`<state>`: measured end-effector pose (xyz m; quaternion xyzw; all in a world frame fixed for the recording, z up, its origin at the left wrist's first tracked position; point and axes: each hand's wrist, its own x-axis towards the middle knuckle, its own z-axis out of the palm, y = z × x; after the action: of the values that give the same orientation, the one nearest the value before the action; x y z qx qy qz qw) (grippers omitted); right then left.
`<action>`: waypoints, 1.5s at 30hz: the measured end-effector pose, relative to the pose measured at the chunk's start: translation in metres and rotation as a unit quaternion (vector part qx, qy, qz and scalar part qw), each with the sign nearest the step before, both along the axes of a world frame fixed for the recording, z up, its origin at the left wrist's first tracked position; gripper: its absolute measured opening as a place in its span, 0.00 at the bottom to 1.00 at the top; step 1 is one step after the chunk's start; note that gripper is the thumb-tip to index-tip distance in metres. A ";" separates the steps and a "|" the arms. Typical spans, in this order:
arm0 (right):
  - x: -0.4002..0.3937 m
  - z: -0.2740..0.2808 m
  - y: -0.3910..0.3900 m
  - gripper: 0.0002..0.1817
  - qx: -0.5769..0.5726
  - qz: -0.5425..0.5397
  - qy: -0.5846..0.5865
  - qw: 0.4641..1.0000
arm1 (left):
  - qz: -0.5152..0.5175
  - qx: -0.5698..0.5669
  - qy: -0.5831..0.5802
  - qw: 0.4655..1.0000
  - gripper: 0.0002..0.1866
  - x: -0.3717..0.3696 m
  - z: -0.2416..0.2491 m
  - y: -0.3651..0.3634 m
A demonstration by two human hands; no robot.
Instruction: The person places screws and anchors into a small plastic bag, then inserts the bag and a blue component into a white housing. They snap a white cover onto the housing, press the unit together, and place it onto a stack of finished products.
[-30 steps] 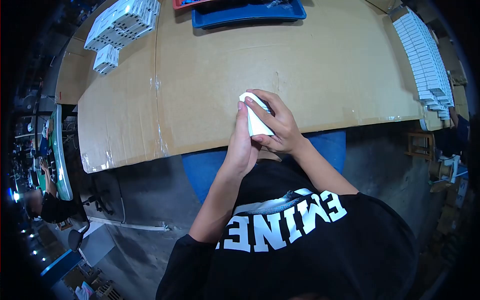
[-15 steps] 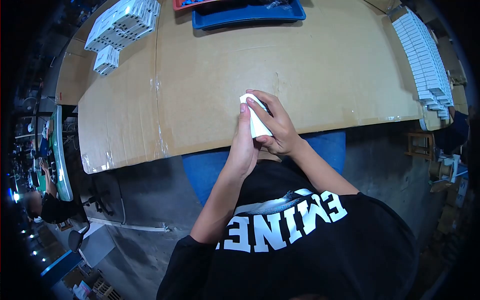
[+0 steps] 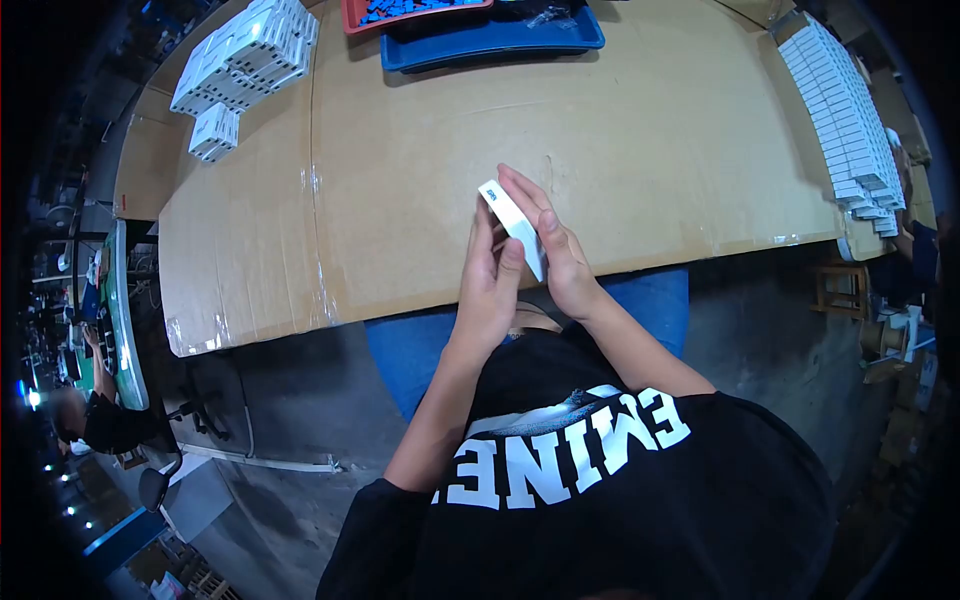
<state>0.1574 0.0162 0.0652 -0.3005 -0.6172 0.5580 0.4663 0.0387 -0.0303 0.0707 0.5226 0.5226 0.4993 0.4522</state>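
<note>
A white plastic casing (image 3: 513, 218) with a small dark marking near its far end is held on edge between my two hands, above the near part of the table. My left hand (image 3: 487, 290) closes on it from the left, its thumb against the near part and its fingers mostly hidden behind. On the other side, my right hand (image 3: 565, 265) presses against the casing with fingers stretched along it and thumb up. The casing's underside and far face are hidden.
A cardboard-covered table (image 3: 420, 180) spreads in front of me. Stacked white casings (image 3: 245, 60) stand at the back left, and rows of white pieces (image 3: 840, 110) at the right. A blue tray (image 3: 490, 48) and a red tray (image 3: 365, 22) with small blue parts lie at the back.
The casing has turned to show a narrow edge with a dark marking. My right fingers have straightened from wrapping over it, and my left thumb has moved nearer to me.
</note>
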 end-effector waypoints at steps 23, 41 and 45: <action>0.011 -0.026 0.001 0.43 0.227 -0.016 -0.127 0.965 | 0.031 -0.244 -0.386 0.889 0.34 0.006 0.012 -0.001; 0.000 -0.036 -0.006 0.43 0.267 -0.102 -0.128 0.950 | 0.063 -0.254 -0.350 0.899 0.34 0.010 -0.005 0.001; 0.000 -0.034 -0.009 0.47 0.254 -0.097 -0.147 0.951 | 0.063 -0.252 -0.344 0.903 0.34 0.009 -0.010 0.000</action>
<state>0.1571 0.0069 0.0310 -0.3092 -0.7679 0.2846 0.4835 0.0476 -0.0307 0.0602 0.1532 0.4747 0.5274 0.6878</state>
